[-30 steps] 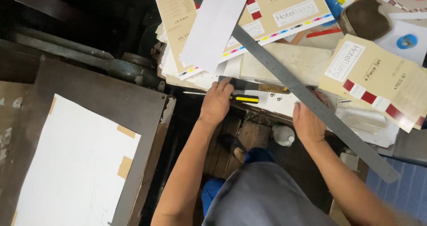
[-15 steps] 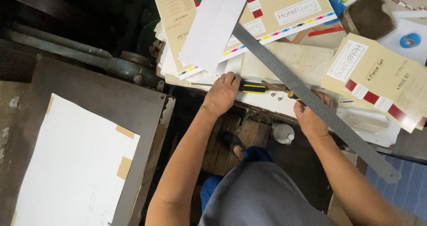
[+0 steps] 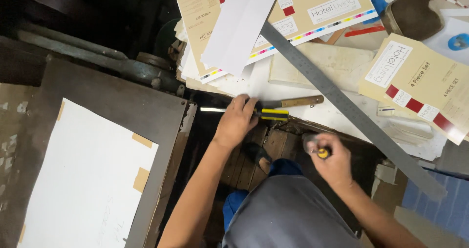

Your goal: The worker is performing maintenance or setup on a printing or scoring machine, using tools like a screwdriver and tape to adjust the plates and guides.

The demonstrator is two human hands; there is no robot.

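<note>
The long ruler (image 3: 337,95) is dull grey metal, matt and lightly scuffed. The utility knife (image 3: 264,113) under the left hand (image 3: 238,119) has a glossy yellow-and-black plastic body and a bright bare-metal blade. The small tool (image 3: 320,152) in the right hand (image 3: 333,158) has a shiny yellow plastic end. The printed cartons (image 3: 420,82) are smooth tan card. The white sheet (image 3: 83,179) is matt paper, held by brown paper tape. The machine bed (image 3: 122,106) is rough, worn grey metal.
</note>
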